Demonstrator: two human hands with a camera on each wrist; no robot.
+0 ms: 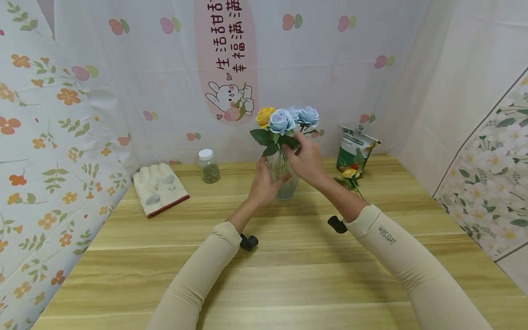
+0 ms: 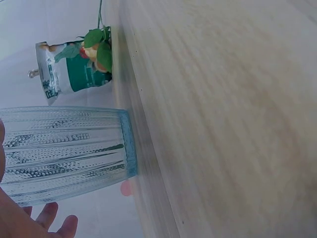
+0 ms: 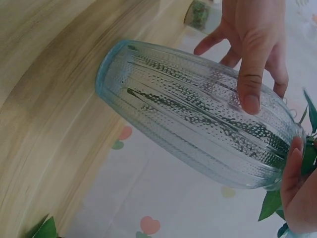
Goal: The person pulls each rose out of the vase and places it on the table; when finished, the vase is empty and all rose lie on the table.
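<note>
Holding the vase [image 3: 173,119] by its side with the left hand [image 1: 264,181], thumb on one face, fingers on another. Touching the leaves [image 1: 261,136] by the vase's top with the right hand [image 1: 307,158]; can't tell if pinching a stem. Just above both hands, can see blue roses [image 1: 282,121] and a yellow rose [image 1: 265,117]. On the table [image 1: 288,279], left of the left hand, can see a jar [image 1: 209,167] and, farther out, a glove [image 1: 158,185]; right of the right hand, a bag [image 1: 350,149].

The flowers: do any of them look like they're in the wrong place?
A yellow flower lies loose on the table in front of the green-and-white bag, which looks odd because the light-blue and yellow roses are gathered at the glass vase.
</note>
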